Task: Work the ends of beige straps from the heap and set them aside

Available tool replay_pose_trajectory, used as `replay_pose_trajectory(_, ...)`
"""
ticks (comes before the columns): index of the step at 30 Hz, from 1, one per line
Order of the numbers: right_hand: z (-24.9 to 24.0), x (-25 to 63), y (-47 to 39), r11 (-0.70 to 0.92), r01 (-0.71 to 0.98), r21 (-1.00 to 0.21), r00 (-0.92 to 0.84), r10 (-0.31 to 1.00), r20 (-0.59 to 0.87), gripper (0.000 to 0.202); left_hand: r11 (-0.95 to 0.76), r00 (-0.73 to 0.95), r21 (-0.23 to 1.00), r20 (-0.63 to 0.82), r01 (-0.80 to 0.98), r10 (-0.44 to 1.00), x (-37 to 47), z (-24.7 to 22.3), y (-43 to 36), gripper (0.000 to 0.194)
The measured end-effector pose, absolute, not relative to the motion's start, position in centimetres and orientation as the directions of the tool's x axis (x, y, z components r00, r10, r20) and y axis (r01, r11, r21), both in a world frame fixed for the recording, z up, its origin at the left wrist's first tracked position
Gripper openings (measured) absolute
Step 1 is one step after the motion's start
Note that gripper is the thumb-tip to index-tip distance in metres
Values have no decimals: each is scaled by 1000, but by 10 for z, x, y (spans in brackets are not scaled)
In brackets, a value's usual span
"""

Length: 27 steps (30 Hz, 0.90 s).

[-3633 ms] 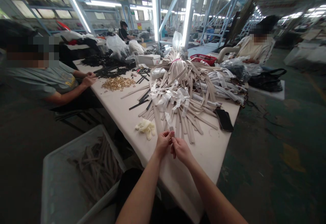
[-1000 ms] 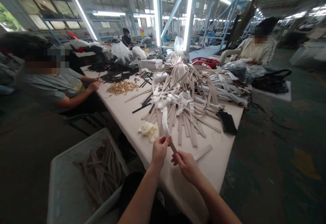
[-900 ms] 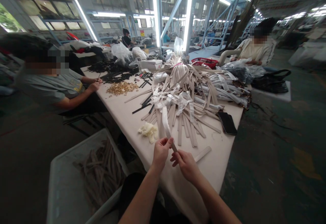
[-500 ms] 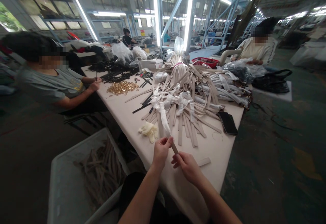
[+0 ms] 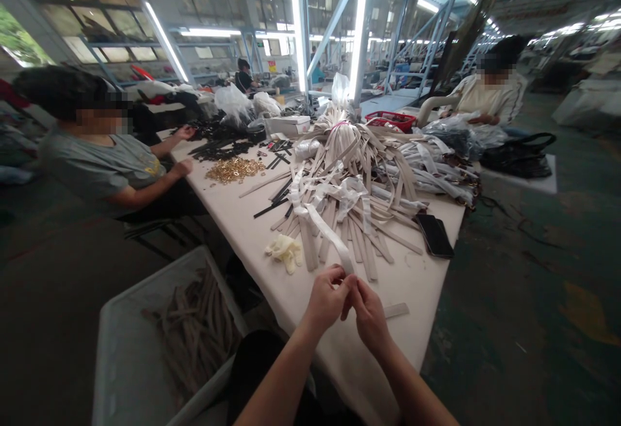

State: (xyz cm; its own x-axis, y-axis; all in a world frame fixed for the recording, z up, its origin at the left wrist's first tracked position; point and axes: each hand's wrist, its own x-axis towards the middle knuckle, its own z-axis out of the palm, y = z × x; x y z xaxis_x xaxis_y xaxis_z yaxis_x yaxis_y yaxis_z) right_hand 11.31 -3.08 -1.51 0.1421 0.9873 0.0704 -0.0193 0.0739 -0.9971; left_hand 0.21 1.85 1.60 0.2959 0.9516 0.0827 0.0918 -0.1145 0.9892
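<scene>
My left hand (image 5: pixel 328 298) and my right hand (image 5: pixel 369 311) meet near the front of the table, fingertips pinched together at the end of a strap (image 5: pixel 334 240). White wrapping covers the strap, which curves away from my fingers toward the pile; the end itself is hidden by my fingers. Beyond it spreads a heap of beige straps (image 5: pixel 334 145), with crumpled white wrapping (image 5: pixel 352 193) lying over them. Just right of my right hand a short beige strap piece (image 5: pixel 396 310) lies flat on the table (image 5: pixel 257 232).
Left of the straps are a pale glove (image 5: pixel 285 251) and gold metal rings (image 5: pixel 235 170). Two dark phones (image 5: pixel 435 235) lie near the right edge. A plastic bin (image 5: pixel 121 297) of straps stands low at left. Co-workers sit on the left (image 5: pixel 107 161) and right (image 5: pixel 490 96).
My left hand has moved right and slightly down to meet my right hand. The white-wrapped strap has swung right with it. The co-worker at left has drawn their hands apart.
</scene>
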Motion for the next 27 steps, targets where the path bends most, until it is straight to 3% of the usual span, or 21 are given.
replay_pose_trajectory(3,-20,112,-35,62,-48,-997,186,981,52,44,-29,340,999,20,19,940,9,23,20,34)
replay_pose_trajectory(8,-25,110,-43,66,-22,-998,116,991,63,44,75,334,982,-13,-173,942,15,45,49,41)
replay_pose_trajectory(13,-15,114,-40,61,-70,-996,181,982,47,46,96,373,990,-50,-105,927,19,61,52,36)
replay_pose_trajectory(16,-5,119,-41,92,-128,-987,209,976,64,45,24,360,1000,-18,-13,933,21,67,31,30)
replay_pose_trajectory(21,18,125,-52,141,-173,-975,287,954,87,46,-252,402,958,179,134,898,18,86,-5,14)
replay_pose_trajectory(24,26,128,-53,133,-152,-979,307,948,81,42,-377,480,908,251,186,841,14,92,-18,16)
replay_pose_trajectory(27,24,128,-51,118,-92,-989,333,939,81,39,-383,554,910,238,160,797,8,83,-17,24)
